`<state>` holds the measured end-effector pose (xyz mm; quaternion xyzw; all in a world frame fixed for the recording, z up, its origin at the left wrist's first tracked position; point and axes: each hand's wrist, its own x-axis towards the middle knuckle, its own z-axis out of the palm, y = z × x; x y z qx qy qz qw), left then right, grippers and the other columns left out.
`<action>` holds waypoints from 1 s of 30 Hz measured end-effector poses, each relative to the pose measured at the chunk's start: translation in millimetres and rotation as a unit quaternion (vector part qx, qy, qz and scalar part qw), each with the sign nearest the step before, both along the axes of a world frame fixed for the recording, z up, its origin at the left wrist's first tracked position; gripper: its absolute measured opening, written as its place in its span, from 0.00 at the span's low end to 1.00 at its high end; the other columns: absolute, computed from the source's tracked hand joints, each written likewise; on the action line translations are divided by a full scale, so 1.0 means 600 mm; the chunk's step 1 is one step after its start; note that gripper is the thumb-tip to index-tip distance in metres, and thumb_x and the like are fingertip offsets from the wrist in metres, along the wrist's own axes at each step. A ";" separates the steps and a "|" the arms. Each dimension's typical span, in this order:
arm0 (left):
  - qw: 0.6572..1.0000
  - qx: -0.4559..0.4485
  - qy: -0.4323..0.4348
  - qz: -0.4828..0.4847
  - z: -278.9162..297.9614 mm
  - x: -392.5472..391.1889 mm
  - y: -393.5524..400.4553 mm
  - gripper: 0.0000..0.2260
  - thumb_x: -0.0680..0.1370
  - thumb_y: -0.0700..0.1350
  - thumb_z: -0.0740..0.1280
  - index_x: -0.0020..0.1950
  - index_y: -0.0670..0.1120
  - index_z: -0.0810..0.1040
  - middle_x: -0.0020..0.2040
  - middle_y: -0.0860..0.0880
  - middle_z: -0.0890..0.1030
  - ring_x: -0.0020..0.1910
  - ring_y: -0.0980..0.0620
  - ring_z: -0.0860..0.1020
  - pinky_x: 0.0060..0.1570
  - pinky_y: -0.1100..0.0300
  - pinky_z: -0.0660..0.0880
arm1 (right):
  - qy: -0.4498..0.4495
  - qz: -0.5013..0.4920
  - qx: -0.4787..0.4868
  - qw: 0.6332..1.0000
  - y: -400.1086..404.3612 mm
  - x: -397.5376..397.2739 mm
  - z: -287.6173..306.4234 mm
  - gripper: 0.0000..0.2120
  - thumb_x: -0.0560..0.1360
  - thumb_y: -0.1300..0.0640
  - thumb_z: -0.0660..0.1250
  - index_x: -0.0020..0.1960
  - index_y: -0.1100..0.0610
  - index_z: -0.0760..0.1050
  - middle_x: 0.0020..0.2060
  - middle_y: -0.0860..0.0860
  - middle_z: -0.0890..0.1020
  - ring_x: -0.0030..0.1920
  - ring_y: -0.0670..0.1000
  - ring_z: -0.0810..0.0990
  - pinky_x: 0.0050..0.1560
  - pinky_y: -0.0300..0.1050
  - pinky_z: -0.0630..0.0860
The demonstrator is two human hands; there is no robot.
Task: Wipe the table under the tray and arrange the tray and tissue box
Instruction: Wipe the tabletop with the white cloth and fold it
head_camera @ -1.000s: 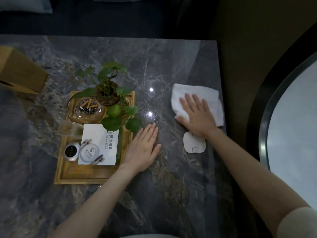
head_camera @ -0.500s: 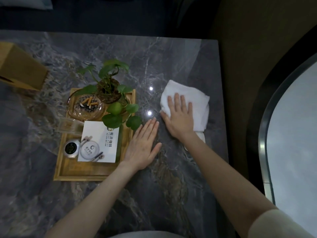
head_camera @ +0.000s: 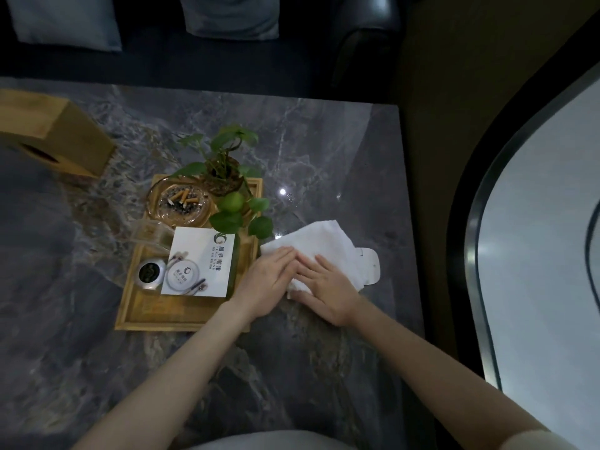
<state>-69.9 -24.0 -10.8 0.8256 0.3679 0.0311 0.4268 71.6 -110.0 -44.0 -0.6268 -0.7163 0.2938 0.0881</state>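
A wooden tray [head_camera: 168, 315] lies on the grey marble table [head_camera: 308, 141], carrying a potted plant [head_camera: 224, 177], a glass ashtray [head_camera: 180, 201] with cigarette butts, a white card [head_camera: 203, 261] and a small round tin [head_camera: 150, 273]. The wooden tissue box [head_camera: 55, 131] stands at the far left. My right hand [head_camera: 328, 289] presses flat on a white cloth [head_camera: 319, 240] just right of the tray. My left hand [head_camera: 268, 282] lies flat by the tray's right edge, fingertips touching the cloth and the right hand.
A white flat oval pad [head_camera: 370, 266] lies on the table, partly under the cloth. The table's right edge runs close by. A dark sofa with cushions [head_camera: 230, 14] sits beyond the far edge, and a curved pale surface [head_camera: 545, 238] fills the right.
My right hand has slid the cloth left and toward me, from the table's right side up against the tray. My left hand has stayed by the tray's edge.
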 end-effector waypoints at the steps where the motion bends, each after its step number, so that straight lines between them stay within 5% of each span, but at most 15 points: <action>1: 1.000 -0.006 -0.009 0.006 0.007 -0.005 -0.002 0.22 0.78 0.51 0.51 0.67 0.42 0.70 0.70 0.45 0.71 0.70 0.52 0.66 0.68 0.64 0.57 | 0.018 -0.007 -0.018 1.000 -0.006 0.000 0.006 0.28 0.77 0.41 0.43 0.75 0.50 0.51 0.76 0.48 0.53 0.75 0.44 0.45 0.74 0.44 0.38; 7: 1.000 -0.012 -0.009 0.025 0.038 -0.024 -0.012 0.22 0.78 0.55 0.54 0.57 0.41 0.79 0.60 0.42 0.80 0.60 0.47 0.76 0.63 0.57 0.68 | 0.105 -0.078 -0.173 0.976 -0.037 0.010 0.052 0.23 0.80 0.46 0.53 0.72 0.52 0.63 0.74 0.49 0.63 0.74 0.48 0.57 0.75 0.49 0.50; 10: 0.995 -0.060 -0.051 0.067 0.053 -0.031 -0.019 0.21 0.76 0.55 0.58 0.48 0.39 0.81 0.49 0.39 0.83 0.50 0.46 0.80 0.54 0.47 0.74 | 0.207 -0.229 -0.241 0.920 -0.049 0.013 0.099 0.20 0.78 0.47 0.56 0.64 0.58 0.72 0.62 0.55 0.76 0.62 0.52 0.72 0.60 0.39 0.66; 12: 0.978 -0.135 -0.108 0.115 0.067 -0.033 -0.022 0.20 0.74 0.57 0.60 0.49 0.43 0.82 0.51 0.42 0.84 0.53 0.48 0.80 0.57 0.50 0.74 | 0.327 -0.329 -0.247 0.851 -0.060 0.021 0.129 0.14 0.78 0.48 0.58 0.54 0.56 0.75 0.50 0.53 0.79 0.55 0.49 0.74 0.57 0.37 0.68; 14: 0.953 -0.203 -0.156 0.163 0.084 -0.034 -0.024 0.23 0.69 0.60 0.60 0.53 0.47 0.81 0.53 0.45 0.82 0.55 0.50 0.78 0.57 0.54 0.72 | 0.436 -0.409 -0.244 0.764 -0.067 0.031 0.144 0.19 0.74 0.44 0.62 0.57 0.56 0.75 0.51 0.56 0.80 0.55 0.52 0.76 0.62 0.48 0.71; 16: 0.934 -0.238 -0.190 0.188 0.100 -0.033 -0.025 0.18 0.74 0.56 0.59 0.57 0.48 0.78 0.55 0.48 0.80 0.57 0.50 0.76 0.58 0.57 0.71 | 0.539 -0.457 -0.221 0.673 -0.070 0.033 0.157 0.19 0.72 0.45 0.63 0.54 0.58 0.79 0.48 0.58 0.82 0.49 0.55 0.81 0.55 0.50 0.76; 18: 0.928 -0.241 -0.200 0.201 0.110 -0.035 -0.027 0.17 0.78 0.51 0.57 0.65 0.48 0.73 0.63 0.50 0.76 0.64 0.51 0.71 0.65 0.56 0.67 | 0.645 -0.444 -0.190 0.592 -0.071 0.031 0.172 0.17 0.73 0.49 0.61 0.46 0.58 0.84 0.43 0.56 0.85 0.43 0.53 0.84 0.46 0.46 0.80; 20: 0.927 -0.251 -0.198 0.196 0.119 -0.037 -0.031 0.22 0.76 0.56 0.58 0.69 0.49 0.69 0.69 0.51 0.71 0.68 0.53 0.68 0.68 0.55 0.63 | 0.722 -0.410 -0.173 0.530 -0.071 0.022 0.191 0.17 0.73 0.48 0.60 0.48 0.57 0.83 0.44 0.53 0.86 0.45 0.52 0.84 0.48 0.44 0.81; 22: 0.919 -0.278 -0.205 0.188 0.127 -0.039 -0.033 0.18 0.77 0.54 0.58 0.64 0.50 0.73 0.63 0.54 0.76 0.64 0.56 0.72 0.63 0.61 0.67 | 0.766 -0.386 -0.165 0.486 -0.070 0.015 0.203 0.18 0.74 0.46 0.60 0.51 0.56 0.82 0.47 0.52 0.86 0.48 0.52 0.84 0.51 0.46 0.80; 26: 0.896 -0.342 -0.216 0.183 0.150 -0.055 -0.040 0.11 0.79 0.48 0.56 0.45 0.53 0.78 0.38 0.64 0.83 0.39 0.67 0.81 0.38 0.75 0.75 | 0.791 -0.366 -0.161 0.464 -0.058 -0.006 0.223 0.20 0.73 0.43 0.59 0.52 0.55 0.82 0.49 0.52 0.85 0.50 0.53 0.84 0.56 0.49 0.77; 30: 0.854 -0.392 -0.252 0.231 0.160 -0.103 -0.043 0.11 0.75 0.49 0.62 0.41 0.51 0.84 0.41 0.55 0.86 0.43 0.55 0.83 0.44 0.59 0.78 | 0.767 -0.392 -0.177 0.476 -0.040 -0.030 0.210 0.29 0.73 0.34 0.53 0.60 0.52 0.78 0.57 0.54 0.82 0.55 0.56 0.81 0.63 0.53 0.71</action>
